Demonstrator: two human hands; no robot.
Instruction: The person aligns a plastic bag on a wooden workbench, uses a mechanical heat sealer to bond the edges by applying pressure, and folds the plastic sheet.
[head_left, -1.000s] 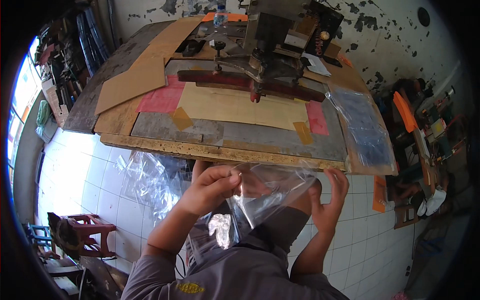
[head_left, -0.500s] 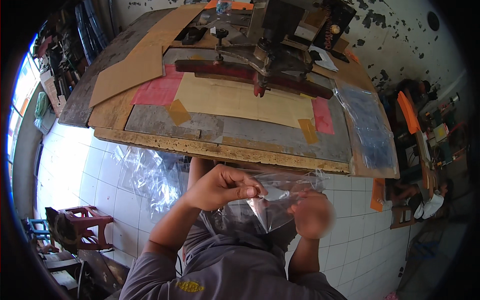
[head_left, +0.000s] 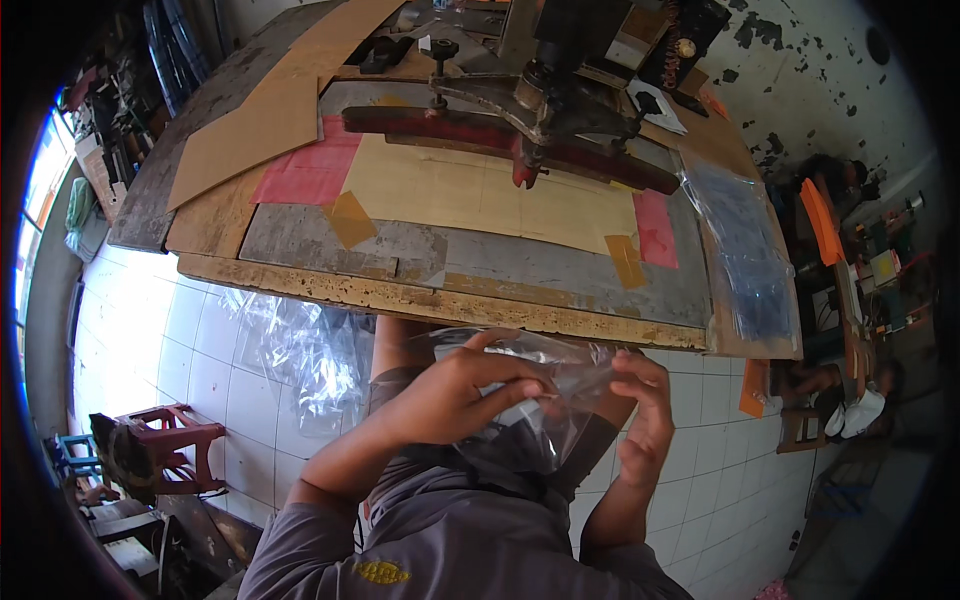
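Note:
Over my lap, in front of the table's near edge, I hold a clear plastic bag [head_left: 535, 440]. My left hand [head_left: 465, 395] is closed, pinching the thin film between thumb and fingertips near its middle. At the bag's right side is my right hand [head_left: 645, 405], its fingers loosely bent and touching or just beside the film, the thumb apart from them. Beyond both hands, a pale yellow sheet [head_left: 480, 195] lies on the table's grey plate, with pink pieces at its ends and brown tape at its near corners.
A machine head with a dark red bar [head_left: 430, 128] stands over the yellow sheet. Flat clear plastic bags [head_left: 740, 250] lie at the table's right, cardboard [head_left: 250, 140] at its left. More clear plastic [head_left: 315, 360] hangs below the front edge. A red stool [head_left: 180, 445] stands left.
My right hand has shifted up and slightly right, its fingers loosening from a blurred, curled pose. My left hand has moved slightly right, still pinching the bag. The view has shifted slightly.

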